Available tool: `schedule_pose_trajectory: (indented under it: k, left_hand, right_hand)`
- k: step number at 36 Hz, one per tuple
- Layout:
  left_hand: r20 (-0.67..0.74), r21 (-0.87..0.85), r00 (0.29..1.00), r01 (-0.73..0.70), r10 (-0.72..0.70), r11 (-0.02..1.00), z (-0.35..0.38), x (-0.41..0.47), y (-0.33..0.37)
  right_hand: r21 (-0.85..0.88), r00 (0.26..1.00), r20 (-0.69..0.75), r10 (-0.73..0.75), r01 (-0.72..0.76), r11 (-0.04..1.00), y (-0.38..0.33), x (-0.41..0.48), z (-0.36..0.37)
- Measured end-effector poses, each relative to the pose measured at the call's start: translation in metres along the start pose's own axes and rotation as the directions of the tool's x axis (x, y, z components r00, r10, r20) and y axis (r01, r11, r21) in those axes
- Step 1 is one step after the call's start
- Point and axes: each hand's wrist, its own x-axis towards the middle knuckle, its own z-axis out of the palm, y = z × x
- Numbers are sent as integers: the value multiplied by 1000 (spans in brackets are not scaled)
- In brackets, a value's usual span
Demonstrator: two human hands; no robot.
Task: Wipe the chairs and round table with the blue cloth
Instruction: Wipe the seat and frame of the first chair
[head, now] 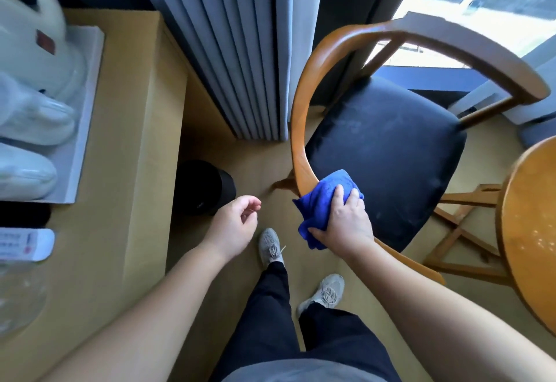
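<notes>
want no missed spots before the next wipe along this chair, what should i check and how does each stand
1. Grip of right hand on blue cloth: ok, fingers curl over it.
2. Cloth contact with the chair's curved wooden rail: ok, wrapped over it.
3. Free left hand: ok, holds nothing.
4. Rail ahead unobstructed: ok, nothing lies on it.
5. Clean black seat: not ok, pale dusty smears show.
6. Wiped round table: cannot tell, only its edge shows.
</notes>
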Motion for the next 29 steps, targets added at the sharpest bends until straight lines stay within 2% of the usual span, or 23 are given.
schedule_pose_trajectory:
  k: [9,15,20,22,25,29]
  left_hand:
    - [-28,-45,1000,-7,6,999,-18,22,-13]
    - [-57,-35,998,-6,4,999,-20,31,-13]
    - [-99,-30,995,10,-13,999,-20,36,-3]
    - [-119,-29,992,26,-29,999,-20,38,1]
    - [-167,-33,985,45,-50,998,-15,39,7]
    - [-235,-91,968,64,-84,994,-5,36,16]
  right_hand:
    - [-55,999,0,43,-42,998,-42,33,-13]
    - [-34,998,21,60,-59,998,-71,64,-25]
    - [-112,996,60,62,-55,992,-89,82,-39]
    - [-126,997,82,-1,11,992,-85,79,-43]
    - [-120,978,122,-172,187,975,-67,74,-51]
    - [-127,896,213,-389,420,899,-36,75,-69]
